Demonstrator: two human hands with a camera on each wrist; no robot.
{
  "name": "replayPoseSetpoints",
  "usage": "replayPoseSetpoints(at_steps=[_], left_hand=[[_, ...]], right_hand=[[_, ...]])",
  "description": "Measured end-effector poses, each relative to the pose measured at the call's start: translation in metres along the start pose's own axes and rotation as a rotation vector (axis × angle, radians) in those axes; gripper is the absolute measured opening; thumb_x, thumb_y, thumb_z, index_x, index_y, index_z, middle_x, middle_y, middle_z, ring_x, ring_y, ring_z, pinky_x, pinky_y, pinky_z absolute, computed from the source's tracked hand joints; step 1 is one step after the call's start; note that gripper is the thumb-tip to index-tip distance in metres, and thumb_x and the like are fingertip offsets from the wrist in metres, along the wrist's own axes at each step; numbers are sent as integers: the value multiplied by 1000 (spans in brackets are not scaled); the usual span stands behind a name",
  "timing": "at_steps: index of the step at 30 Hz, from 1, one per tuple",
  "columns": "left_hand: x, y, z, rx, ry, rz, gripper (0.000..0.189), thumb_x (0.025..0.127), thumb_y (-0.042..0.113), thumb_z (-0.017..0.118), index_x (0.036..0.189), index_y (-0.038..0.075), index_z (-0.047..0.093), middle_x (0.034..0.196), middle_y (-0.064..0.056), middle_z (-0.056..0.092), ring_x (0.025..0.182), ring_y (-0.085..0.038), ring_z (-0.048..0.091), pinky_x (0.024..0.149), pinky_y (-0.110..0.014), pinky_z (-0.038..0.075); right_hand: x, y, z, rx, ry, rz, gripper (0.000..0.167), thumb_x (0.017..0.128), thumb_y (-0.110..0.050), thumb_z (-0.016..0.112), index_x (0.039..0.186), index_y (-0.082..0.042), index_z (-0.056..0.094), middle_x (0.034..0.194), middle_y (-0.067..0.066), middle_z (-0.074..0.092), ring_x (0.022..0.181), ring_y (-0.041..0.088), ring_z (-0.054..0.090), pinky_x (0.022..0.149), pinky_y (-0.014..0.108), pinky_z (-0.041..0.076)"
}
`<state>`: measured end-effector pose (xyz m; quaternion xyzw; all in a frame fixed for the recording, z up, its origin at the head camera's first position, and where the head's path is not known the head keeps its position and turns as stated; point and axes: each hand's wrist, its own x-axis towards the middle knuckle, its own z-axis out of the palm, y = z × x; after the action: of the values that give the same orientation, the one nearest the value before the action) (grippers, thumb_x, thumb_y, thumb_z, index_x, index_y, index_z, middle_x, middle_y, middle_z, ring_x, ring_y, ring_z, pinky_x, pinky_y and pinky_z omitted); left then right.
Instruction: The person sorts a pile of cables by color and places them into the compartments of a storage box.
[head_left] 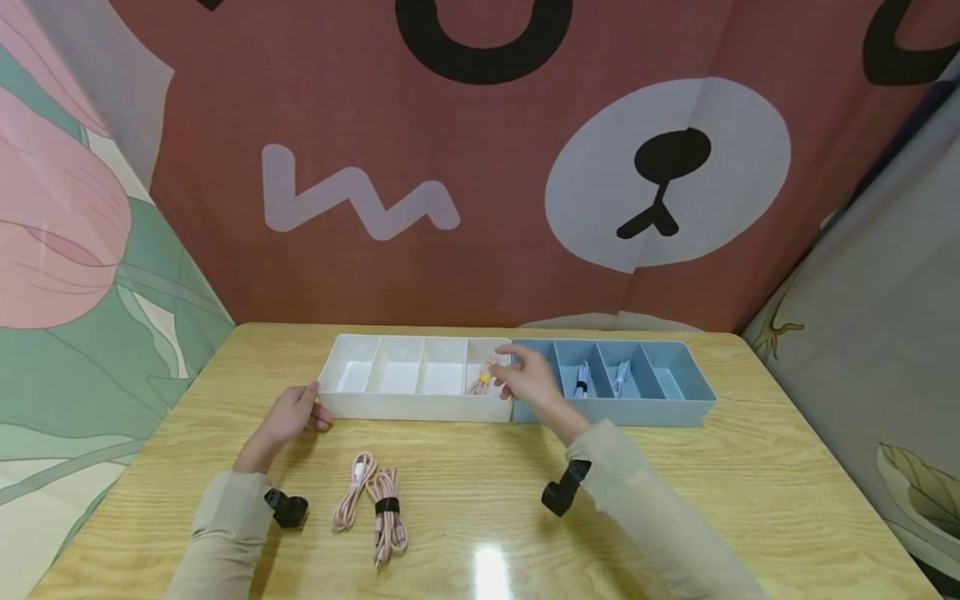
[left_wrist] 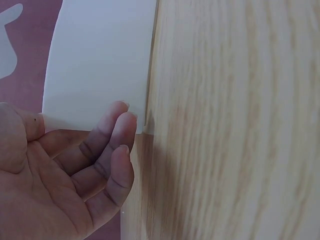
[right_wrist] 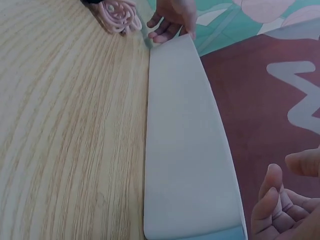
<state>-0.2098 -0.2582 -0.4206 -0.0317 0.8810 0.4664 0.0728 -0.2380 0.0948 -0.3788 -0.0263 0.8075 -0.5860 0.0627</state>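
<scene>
Your hands are well apart: the left [head_left: 295, 414] touches the left end of the white box [head_left: 416, 407], though whether it grips you cannot tell, while the right [head_left: 532, 379], thumb and fingers parted, hovers by the rightmost white compartment, where a yellow-tied cable [head_left: 477, 386] lies. Beside it, the blue box [head_left: 615, 412] holds two pale cables [head_left: 622, 379]; nearer you, two pink cables [head_left: 387, 527] lie on the worktop [head_left: 457, 487].

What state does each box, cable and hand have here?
White box: open-topped.
Blue box: open-topped.
Left pink cable: coiled, on table.
Right pink cable: bundled, black-strapped.
Yellow-tied cable: bundled, inside white box.
Two pale cables: bundled, inside blue box.
Left hand: touching white box.
Right hand: loosely bent.
</scene>
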Motion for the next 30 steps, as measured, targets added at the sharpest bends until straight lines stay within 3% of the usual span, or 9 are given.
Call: replayPoseSetpoints(at_steps=[10,19,22,27,30], left_hand=[[3,-7,1,-6,9,11,56,102,29,16,100,-13,52,72,-8,63,63,-16,59,54,-34,45],[3,-4,0,-4,12,17,56,102,29,16,99,-13,53,71,-7,63,63,-16,59,54,-34,44],[3,-3,0,-5,11,20,56,102,29,16,101,-14,52,71,-8,63,63,-16,59,54,-34,44],[3,-5,0,-33,-3,23,56,101,28,16,108,-17,48,72,-9,63,62,-17,60,55,-34,45],[3,-5,0,-44,-3,27,55,101,28,17,108,-17,47,71,-9,63,62,-17,60,55,-35,46]], right_hand=[[-14,-7,8,9,-32,-41,37,87,-12,62,121,-2,54,76,25,62,46,16,54,47,31,43],[-24,-11,14,37,-81,-65,38,85,-11,64,120,-1,54,67,9,64,49,17,57,48,27,43],[-26,-10,16,60,-112,-61,38,85,-11,63,120,-1,54,69,12,64,50,19,58,48,26,43],[-30,-11,20,64,-138,-70,37,87,-10,62,120,3,53,74,20,64,57,32,60,49,27,44],[-33,-12,22,47,-143,-73,36,87,-11,62,119,3,54,72,18,65,58,32,60,49,26,45]])
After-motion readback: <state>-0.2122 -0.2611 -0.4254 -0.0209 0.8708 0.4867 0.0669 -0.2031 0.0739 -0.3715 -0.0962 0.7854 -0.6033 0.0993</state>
